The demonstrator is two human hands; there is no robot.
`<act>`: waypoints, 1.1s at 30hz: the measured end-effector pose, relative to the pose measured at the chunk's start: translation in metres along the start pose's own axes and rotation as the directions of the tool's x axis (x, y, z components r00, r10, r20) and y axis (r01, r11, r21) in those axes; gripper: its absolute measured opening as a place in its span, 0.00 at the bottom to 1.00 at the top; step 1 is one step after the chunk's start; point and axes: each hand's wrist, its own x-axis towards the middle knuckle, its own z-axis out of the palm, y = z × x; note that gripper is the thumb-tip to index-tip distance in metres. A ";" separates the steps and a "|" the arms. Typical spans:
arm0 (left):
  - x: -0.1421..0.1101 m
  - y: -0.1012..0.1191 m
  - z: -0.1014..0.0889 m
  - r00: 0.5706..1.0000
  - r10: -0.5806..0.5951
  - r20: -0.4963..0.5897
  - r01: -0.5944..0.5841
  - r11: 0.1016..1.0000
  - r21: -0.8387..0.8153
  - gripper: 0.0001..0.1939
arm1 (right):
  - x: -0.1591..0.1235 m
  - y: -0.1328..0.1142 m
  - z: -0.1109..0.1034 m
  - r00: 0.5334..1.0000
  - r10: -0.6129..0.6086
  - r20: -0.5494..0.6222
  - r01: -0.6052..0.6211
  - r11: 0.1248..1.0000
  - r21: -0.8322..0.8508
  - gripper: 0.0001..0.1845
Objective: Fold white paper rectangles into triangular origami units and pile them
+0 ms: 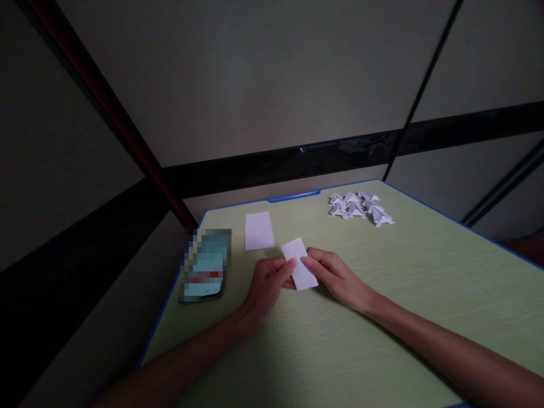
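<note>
A small white rectangle of paper (pixel 302 274) is held between both hands above the middle of the table. My left hand (pixel 267 283) pinches its left side, thumb on top and fingers underneath. On the opposite edge, my right hand (pixel 334 275) grips it the same way, its thumb lying on the face of the paper. Whether the paper is folded in layers I cannot tell. Just beyond my left hand lies a flat white sheet of paper (pixel 259 231). Several folded white paper figures (pixel 356 208) sit in a cluster at the back right.
A phone (pixel 207 266) with a pixelated screen lies at the table's left edge. The pale green table (pixel 425 289) has a blue rim and a blue strip (pixel 295 196) at its back edge. Behind it stand grey panels (pixel 272 85) crossed by a glossy black band.
</note>
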 end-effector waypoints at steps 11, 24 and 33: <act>-0.001 -0.002 -0.003 0.994 -0.001 0.107 0.009 0.997 -0.081 0.13 | -0.001 -0.001 -0.001 0.998 -0.054 -0.018 0.051 0.991 -0.120 0.16; 0.002 0.001 -0.003 0.997 0.070 -0.025 -0.070 0.997 -0.025 0.12 | 0.002 0.003 0.000 0.999 -0.026 0.021 0.028 0.994 -0.104 0.13; 0.002 -0.002 -0.003 0.993 0.119 -0.014 -0.119 0.993 -0.019 0.11 | 0.001 0.005 0.000 0.999 0.039 -0.033 -0.043 0.989 -0.145 0.18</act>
